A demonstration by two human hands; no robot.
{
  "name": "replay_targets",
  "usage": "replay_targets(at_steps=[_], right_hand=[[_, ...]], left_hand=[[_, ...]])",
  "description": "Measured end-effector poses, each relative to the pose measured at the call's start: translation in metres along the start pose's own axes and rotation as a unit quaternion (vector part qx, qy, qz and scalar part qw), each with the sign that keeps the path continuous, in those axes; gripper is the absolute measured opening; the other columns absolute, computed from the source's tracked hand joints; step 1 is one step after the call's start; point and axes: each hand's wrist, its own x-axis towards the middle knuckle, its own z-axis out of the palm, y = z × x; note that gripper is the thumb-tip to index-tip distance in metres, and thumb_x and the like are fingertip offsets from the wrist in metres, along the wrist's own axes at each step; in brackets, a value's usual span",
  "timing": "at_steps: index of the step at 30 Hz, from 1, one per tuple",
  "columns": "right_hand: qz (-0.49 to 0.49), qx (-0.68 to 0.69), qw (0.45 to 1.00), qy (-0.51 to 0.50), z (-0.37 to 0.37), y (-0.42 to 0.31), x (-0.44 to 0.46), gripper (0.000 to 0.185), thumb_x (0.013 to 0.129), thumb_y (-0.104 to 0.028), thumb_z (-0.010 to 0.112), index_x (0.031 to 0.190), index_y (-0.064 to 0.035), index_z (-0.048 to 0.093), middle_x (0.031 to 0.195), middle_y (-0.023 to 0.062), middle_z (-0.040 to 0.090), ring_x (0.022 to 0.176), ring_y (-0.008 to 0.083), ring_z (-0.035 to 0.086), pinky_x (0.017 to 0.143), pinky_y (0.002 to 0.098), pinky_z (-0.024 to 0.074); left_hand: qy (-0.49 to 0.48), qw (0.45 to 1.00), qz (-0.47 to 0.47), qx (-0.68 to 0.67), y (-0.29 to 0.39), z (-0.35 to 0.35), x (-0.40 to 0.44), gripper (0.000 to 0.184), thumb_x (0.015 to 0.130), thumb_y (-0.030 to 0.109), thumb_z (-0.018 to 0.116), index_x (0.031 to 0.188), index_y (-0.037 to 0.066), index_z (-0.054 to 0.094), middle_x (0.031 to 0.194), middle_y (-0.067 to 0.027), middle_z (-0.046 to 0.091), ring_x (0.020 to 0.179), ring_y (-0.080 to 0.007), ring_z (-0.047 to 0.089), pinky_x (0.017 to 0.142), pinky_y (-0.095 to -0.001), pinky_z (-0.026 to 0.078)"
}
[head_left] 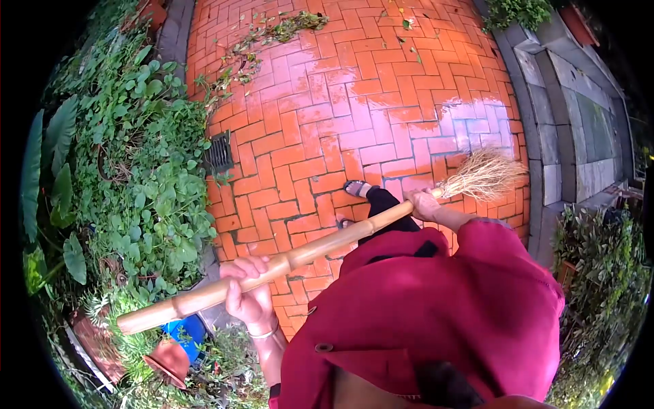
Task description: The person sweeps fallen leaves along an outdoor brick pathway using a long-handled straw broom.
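Note:
A broom (327, 247) with a thick bamboo handle lies slantwise across the front of my body. My left hand (246, 290) is closed round the handle toward its butt end at lower left, the fingers over the top and the thumb on the near side. Further along, my right hand (424, 204) grips the handle just above the straw bristles (482, 176). The bristles fan out to the right over the brick paving; whether they touch it I cannot tell. A bracelet circles my left wrist.
Wet orange brick paving (293, 143) runs ahead. Fallen leaves (293, 27) lie along its upper left. A drain grate (219, 151) sits by the leafy plants (150, 163). Stone steps (582, 116) edge the right side. A flowerpot (169, 362) and blue container (185, 335) are at lower left.

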Motion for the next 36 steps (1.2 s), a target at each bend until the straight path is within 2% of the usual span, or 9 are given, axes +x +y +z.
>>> replay_targets(at_steps=[2,4,8,14,18,22,26,30,36], right_hand=[[-0.024,-0.032,0.999,-0.035,0.007,-0.017,0.024,0.025,0.063,-0.009,0.056,0.087,-0.0134,0.052,0.082,0.0086,0.055,0.088,0.0268,0.052,0.075,0.0408,0.033],[-0.152,0.032,0.985,0.073,0.01,-0.055,0.055,0.027,0.063,-0.011,0.057,0.089,-0.0155,0.053,0.08,0.0063,0.055,0.09,0.0248,0.051,0.075,0.0405,0.033],[-0.279,0.003,0.956,0.093,-0.031,-0.135,0.125,0.016,0.066,-0.008,0.051,0.081,-0.0135,0.052,0.075,0.0044,0.055,0.085,0.0234,0.051,0.074,0.0401,0.0343],[-0.324,0.0,0.915,0.239,-0.107,-0.161,0.099,0.014,0.064,-0.007,0.053,0.076,-0.0128,0.048,0.071,0.0034,0.052,0.083,0.0225,0.049,0.075,0.0387,0.0333],[-0.279,0.018,0.927,0.251,-0.096,-0.136,0.057,0.014,0.063,-0.008,0.055,0.074,-0.0122,0.047,0.072,0.0029,0.051,0.08,0.0221,0.049,0.071,0.0381,0.0329],[-0.156,-0.009,0.955,0.253,-0.074,-0.034,0.038,0.021,0.062,-0.007,0.052,0.082,-0.0104,0.05,0.078,0.0068,0.053,0.084,0.0253,0.051,0.071,0.0405,0.0351],[0.013,-0.06,0.995,0.073,-0.092,0.048,0.047,0.031,0.066,-0.016,0.058,0.097,-0.015,0.052,0.091,0.0073,0.055,0.094,0.0245,0.049,0.077,0.0417,0.0343],[-0.106,-0.029,0.984,0.142,-0.107,0.05,0.116,0.02,0.065,-0.016,0.058,0.084,-0.0148,0.053,0.084,0.0059,0.055,0.085,0.0251,0.051,0.075,0.0404,0.0343],[-0.316,-0.025,0.947,0.054,-0.167,-0.032,0.238,0.017,0.063,-0.008,0.054,0.079,-0.0136,0.05,0.075,0.0048,0.053,0.08,0.0238,0.05,0.072,0.0389,0.0344]], left_hand=[[-0.009,0.999,0.032,0.002,0.023,-0.005,-0.01,0.024,0.077,0.028,0.051,0.072,0.008,0.038,0.064,-0.0051,0.039,0.063,-0.0192,0.04,0.069,-0.0388,0.034],[0.0,0.996,0.091,0.003,0.061,-0.006,-0.025,0.025,0.075,0.024,0.052,0.064,0.013,0.033,0.059,-0.0005,0.031,0.059,-0.0146,0.032,0.072,-0.0333,0.029],[0.086,0.974,0.204,0.05,0.108,0.001,-0.054,0.03,0.072,0.025,0.055,0.062,0.013,0.03,0.059,-0.0009,0.027,0.06,-0.0142,0.031,0.071,-0.0334,0.026],[-0.042,0.945,0.322,-0.039,0.144,0.023,-0.061,0.037,0.067,0.025,0.062,0.06,0.013,0.027,0.057,0.0013,0.024,0.059,-0.0127,0.028,0.067,-0.0318,0.025],[-0.087,0.959,0.261,-0.073,0.151,-0.015,-0.029,0.036,0.071,0.028,0.062,0.059,0.013,0.03,0.054,0.0011,0.028,0.054,-0.0127,0.03,0.065,-0.0307,0.026],[-0.103,0.986,0.129,-0.03,0.059,0.012,0.018,0.028,0.078,0.033,0.055,0.069,0.011,0.041,0.06,0.0,0.041,0.059,-0.0148,0.041,0.072,-0.0369,0.033],[-0.116,0.992,0.054,0.013,-0.019,0.069,0.056,0.029,0.08,0.035,0.049,0.076,0.008,0.041,0.068,-0.0068,0.045,0.069,-0.0227,0.045,0.079,-0.0442,0.034],[-0.041,0.995,0.09,0.022,-0.015,0.084,0.088,0.028,0.08,0.035,0.049,0.071,0.01,0.039,0.063,-0.0039,0.041,0.066,-0.02,0.044,0.075,-0.0415,0.035],[0.146,0.96,0.217,0.101,0.033,0.143,0.067,0.03,0.083,0.036,0.045,0.068,0.011,0.039,0.061,-0.0015,0.036,0.064,-0.0169,0.037,0.076,-0.036,0.031]])
